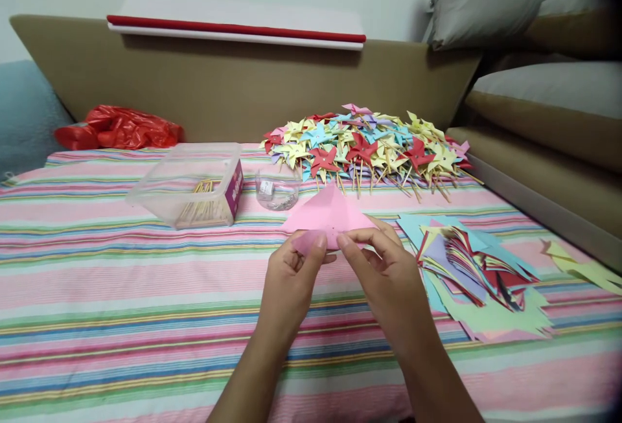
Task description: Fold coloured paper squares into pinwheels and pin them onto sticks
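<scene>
A pink paper sheet [326, 209], cut and partly folded like a pinwheel blank, is held up between both hands. My left hand [296, 267] pinches its lower left part, the thumb on the near side. With thumb and fingers, my right hand [379, 258] grips the lower right edge. Small dark dots show near the sheet's middle. Beyond the hands sits a round clear tub [276, 193] with small metal pieces in it. Left of that tub, an open translucent plastic box [165, 193] contains several thin wooden sticks [204, 196].
A heap of finished paper pinwheels [362, 151] on sticks lies at the back. To the right are a pile of cut coloured paper [481, 274] and yellow paper scraps [580, 267]. A red plastic bag [131, 128] rests at back left. Striped cloth [121, 306] covers the surface; cushions [549, 105] stand at right.
</scene>
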`<control>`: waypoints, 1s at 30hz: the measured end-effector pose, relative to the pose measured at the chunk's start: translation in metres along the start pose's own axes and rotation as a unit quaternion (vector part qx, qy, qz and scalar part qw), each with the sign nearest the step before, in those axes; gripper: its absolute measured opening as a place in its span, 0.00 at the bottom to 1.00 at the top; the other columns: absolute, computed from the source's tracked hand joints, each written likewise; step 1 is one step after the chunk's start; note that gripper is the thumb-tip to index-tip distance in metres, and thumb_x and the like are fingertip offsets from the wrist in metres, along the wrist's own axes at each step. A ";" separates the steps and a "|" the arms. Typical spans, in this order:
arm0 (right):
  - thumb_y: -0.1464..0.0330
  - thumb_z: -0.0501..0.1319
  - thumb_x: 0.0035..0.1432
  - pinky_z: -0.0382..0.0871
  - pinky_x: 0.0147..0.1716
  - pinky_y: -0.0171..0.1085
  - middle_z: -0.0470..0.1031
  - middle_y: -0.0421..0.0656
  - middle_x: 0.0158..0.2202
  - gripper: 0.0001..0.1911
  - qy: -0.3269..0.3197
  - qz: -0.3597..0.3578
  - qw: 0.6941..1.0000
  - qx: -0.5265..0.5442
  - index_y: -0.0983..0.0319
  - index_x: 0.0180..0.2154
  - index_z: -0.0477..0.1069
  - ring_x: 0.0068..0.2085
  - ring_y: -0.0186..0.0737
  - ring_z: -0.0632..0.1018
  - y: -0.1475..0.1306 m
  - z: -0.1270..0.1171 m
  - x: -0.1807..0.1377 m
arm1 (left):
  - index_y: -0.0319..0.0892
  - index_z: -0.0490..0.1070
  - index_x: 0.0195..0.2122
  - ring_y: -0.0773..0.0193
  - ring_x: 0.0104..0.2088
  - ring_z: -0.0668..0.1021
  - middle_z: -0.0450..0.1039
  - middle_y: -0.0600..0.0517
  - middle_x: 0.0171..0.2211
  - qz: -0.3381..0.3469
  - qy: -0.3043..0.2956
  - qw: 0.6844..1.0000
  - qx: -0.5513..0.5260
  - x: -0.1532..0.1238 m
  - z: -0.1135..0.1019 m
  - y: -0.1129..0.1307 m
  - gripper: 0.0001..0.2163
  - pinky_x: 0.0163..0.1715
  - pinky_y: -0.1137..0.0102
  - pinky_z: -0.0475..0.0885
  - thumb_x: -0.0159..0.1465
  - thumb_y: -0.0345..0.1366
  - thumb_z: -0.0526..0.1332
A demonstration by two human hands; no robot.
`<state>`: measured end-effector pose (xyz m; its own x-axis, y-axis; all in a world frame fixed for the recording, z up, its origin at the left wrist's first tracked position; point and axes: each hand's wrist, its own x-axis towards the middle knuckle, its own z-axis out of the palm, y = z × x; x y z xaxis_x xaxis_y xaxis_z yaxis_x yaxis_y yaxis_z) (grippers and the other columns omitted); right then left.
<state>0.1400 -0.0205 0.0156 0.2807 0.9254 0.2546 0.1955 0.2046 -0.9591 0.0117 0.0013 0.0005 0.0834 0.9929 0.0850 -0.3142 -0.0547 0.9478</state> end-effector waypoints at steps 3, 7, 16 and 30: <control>0.59 0.66 0.60 0.74 0.49 0.47 0.72 0.47 0.50 0.08 0.025 -0.014 1.000 -0.010 0.56 0.32 0.79 0.60 0.54 0.70 0.000 0.001 -0.001 | 0.39 0.79 0.39 0.58 0.41 0.82 0.80 0.49 0.37 -0.007 -0.003 1.000 0.005 -0.001 0.003 0.002 0.13 0.44 0.65 0.78 0.62 0.45 0.69; 0.61 0.65 0.60 0.73 0.50 0.49 0.72 0.46 0.48 0.07 0.035 -0.043 0.998 -0.035 0.57 0.33 0.77 0.58 0.52 0.72 0.000 0.003 -0.002 | 0.39 0.79 0.40 0.57 0.41 0.82 0.81 0.48 0.37 -0.003 0.005 1.000 0.026 -0.001 0.003 0.004 0.13 0.43 0.67 0.77 0.62 0.44 0.70; 0.62 0.64 0.61 0.73 0.48 0.49 0.72 0.44 0.45 0.07 0.032 -0.054 0.997 -0.038 0.57 0.32 0.76 0.54 0.50 0.73 -0.003 0.008 -0.005 | 0.39 0.77 0.35 0.62 0.36 0.81 0.81 0.50 0.32 -0.006 0.044 0.998 0.037 -0.001 0.001 0.003 0.13 0.38 0.71 0.75 0.60 0.45 0.71; 0.61 0.64 0.63 0.73 0.48 0.48 0.73 0.47 0.46 0.08 0.021 -0.066 0.996 -0.057 0.57 0.34 0.76 0.57 0.51 0.72 -0.003 0.006 -0.004 | 0.39 0.77 0.31 0.62 0.33 0.80 0.80 0.50 0.30 -0.012 0.051 0.998 0.032 -0.003 0.003 0.009 0.13 0.36 0.70 0.74 0.59 0.44 0.71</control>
<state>0.1323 -0.0231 0.0168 0.2844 0.8783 0.3844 0.3374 0.2836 -0.8976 0.0115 -0.0023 0.0093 -0.0079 0.9994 0.0331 -0.2527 -0.0340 0.9670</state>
